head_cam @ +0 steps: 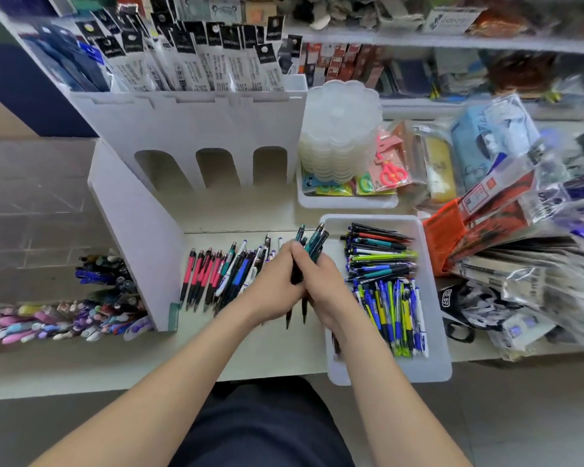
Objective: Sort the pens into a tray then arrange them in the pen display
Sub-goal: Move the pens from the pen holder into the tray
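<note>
My left hand (273, 284) and my right hand (321, 281) are clasped together around a bundle of dark and teal pens (312, 244), whose tips stick out above and below the hands. The bundle hangs over the shelf between the pen display and the tray. A row of pink, blue and black pens (216, 274) lies in the white pen display (132, 230) to the left. A white tray (432, 298) on the right holds two piles of sorted pens (385, 281).
A white divider stand (189, 123) with packaged refills rises behind. A second tray (348, 200) with clear lids and scissors sits at the back right. Bagged goods (520, 230) crowd the right. Colourful pens (64, 318) fill the left compartment.
</note>
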Motion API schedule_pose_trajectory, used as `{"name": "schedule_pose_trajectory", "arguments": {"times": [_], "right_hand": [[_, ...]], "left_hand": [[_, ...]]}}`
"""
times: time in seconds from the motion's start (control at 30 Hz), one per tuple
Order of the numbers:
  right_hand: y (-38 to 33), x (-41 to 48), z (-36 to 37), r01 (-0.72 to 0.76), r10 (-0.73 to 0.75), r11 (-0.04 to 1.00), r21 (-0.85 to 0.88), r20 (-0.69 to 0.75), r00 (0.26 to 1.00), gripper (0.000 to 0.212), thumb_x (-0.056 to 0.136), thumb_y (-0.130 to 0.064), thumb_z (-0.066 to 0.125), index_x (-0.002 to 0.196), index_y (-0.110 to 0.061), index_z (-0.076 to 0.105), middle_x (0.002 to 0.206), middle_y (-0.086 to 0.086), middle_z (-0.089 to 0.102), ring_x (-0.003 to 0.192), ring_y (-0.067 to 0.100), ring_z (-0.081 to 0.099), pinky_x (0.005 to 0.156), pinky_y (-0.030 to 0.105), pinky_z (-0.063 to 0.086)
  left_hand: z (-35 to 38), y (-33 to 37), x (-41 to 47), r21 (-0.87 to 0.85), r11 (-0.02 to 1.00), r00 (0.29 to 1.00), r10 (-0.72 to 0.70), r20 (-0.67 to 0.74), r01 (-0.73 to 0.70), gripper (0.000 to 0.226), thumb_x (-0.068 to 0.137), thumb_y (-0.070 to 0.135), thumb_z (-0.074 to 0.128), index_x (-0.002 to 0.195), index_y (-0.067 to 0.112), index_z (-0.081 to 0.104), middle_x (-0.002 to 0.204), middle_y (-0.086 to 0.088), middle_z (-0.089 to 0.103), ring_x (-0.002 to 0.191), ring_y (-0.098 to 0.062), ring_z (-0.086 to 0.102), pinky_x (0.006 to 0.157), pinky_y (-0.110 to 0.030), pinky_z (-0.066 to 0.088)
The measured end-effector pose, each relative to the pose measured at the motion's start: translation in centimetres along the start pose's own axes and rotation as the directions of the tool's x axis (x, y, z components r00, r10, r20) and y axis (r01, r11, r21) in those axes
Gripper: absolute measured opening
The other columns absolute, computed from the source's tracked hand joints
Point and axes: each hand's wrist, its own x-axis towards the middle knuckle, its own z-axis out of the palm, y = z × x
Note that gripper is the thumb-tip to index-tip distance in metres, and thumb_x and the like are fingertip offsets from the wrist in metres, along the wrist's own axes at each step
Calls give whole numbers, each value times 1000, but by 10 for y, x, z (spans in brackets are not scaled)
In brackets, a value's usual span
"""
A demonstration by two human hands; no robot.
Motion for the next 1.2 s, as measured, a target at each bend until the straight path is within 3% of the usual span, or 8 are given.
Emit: {"name": "schedule_pose_trajectory", "arguments": {"times": [0.13,0.3,0.5,0.63,0.77,0.93,1.07,1.2], "right_hand": [[-13,-6,-51,-146,148,978,152,0,989,36,107,-43,60,114,-10,72,102,10,82,95,23,80,81,39,63],[-11,-12,-91,-125,128,984,128,-19,992,35,101,-45,69,118,-14,73,106,7,82,102,23,78,81,38,63],[-9,-10,-136,-99,87,974,204,65,994,25,101,-22,73,120,-7,73,112,15,79,97,26,78,75,40,63],[-17,6,-158,-41,28,983,-178,-74,997,24,89,-5,75,111,-8,64,92,12,70,67,19,63,52,32,53],[-23,42,-175,159,-300,443,-882,22,954,30,91,-18,70,117,-16,56,102,8,68,88,31,66,74,46,58],[-30,76,-174,322,-371,-165,-932,361,855,32,92,-1,65,117,-15,52,113,8,66,105,34,62,82,44,44],[-19,96,-185,300,-323,-190,-935,348,880,50,91,-3,67,135,-20,50,130,8,60,120,33,53,98,47,42],[-10,98,-200,311,-332,-88,-946,322,887,61,83,4,62,137,-22,48,130,7,55,117,32,49,101,46,41]], "left_hand": [[21,27,3,-117,993,989,3,148,15,64,81,5,82,133,29,54,112,6,73,94,-3,73,81,-30,61],[50,52,13,-152,987,976,-18,216,52,54,85,0,74,132,22,59,120,-1,75,109,-14,74,99,-45,61],[65,76,26,81,997,993,-26,118,17,53,67,29,70,120,22,70,115,1,69,117,-22,65,100,-52,57],[67,72,36,193,981,997,-19,-81,34,47,95,15,60,141,27,64,130,-2,55,116,-17,55,97,-32,44],[70,55,46,207,972,989,-83,-123,108,39,99,12,53,135,22,65,131,-6,56,107,-20,60,90,-30,44],[78,44,49,283,949,988,-112,-106,138,42,98,15,56,140,20,60,135,-9,54,116,-23,59,105,-36,47],[87,49,54,288,950,993,-115,-26,118,70,99,10,54,164,17,27,155,-14,40,140,-30,48,117,-42,42],[99,56,72,215,948,969,-246,34,233,65,101,6,54,159,12,23,145,-16,51,123,-29,58,94,-39,51]]}}
